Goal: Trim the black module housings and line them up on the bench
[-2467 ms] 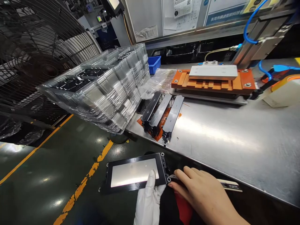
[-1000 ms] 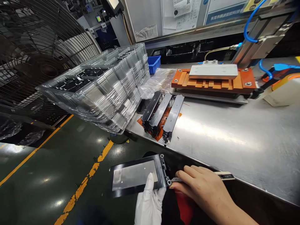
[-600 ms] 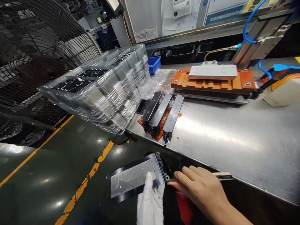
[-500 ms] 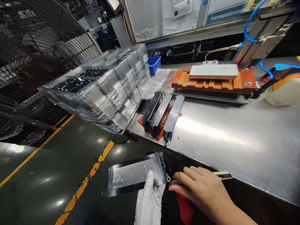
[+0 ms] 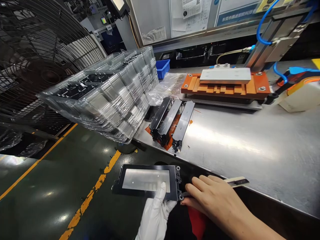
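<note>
A panel [image 5: 147, 179] sits at 6 o'clock, off the table's [image 5: 237, 143] near edge, clamped in the gloved left hand's [image 5: 156, 208] grip.
The bare right hand's [image 5: 212, 196] grip is closed round a knife-like tool [image 5: 237, 181], its tip by the panel's 3 o'clock end; contact unclear. A slip could nick the left hand; a loose thumb could drop the panel floorward. The steel table bears bars [image 5: 183, 121] centrally, a jig [image 5: 225, 90] at 2; trays [image 5: 117, 103] and fan [image 5: 50, 66] at 10.
</note>
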The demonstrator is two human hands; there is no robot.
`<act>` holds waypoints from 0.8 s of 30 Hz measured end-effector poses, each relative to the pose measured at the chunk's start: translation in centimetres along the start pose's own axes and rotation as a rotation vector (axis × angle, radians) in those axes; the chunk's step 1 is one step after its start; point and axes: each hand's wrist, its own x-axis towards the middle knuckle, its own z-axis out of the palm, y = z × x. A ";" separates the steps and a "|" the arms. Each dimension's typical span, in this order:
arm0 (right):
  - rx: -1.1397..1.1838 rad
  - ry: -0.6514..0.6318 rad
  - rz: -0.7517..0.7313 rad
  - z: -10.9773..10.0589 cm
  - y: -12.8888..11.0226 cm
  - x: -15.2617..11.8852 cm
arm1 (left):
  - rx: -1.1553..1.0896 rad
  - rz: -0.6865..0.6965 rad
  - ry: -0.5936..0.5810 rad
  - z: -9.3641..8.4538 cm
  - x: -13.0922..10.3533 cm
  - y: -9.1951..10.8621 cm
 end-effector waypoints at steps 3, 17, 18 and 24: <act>0.012 0.009 -0.011 0.2 0.0 0.0 | -0.011 -0.020 0.023 0.3 -0.1 0.2; 1.339 -0.288 1.011 1.8 -0.3 -1.5 | -0.180 -0.059 0.027 -0.1 -0.1 -0.6; 1.496 -0.264 1.042 2.6 -0.7 -1.4 | -0.191 -0.069 0.006 -0.2 -0.1 -0.8; 1.777 -0.187 1.045 4.5 -2.2 -0.6 | -0.074 -0.118 -0.193 -1.8 0.4 -1.0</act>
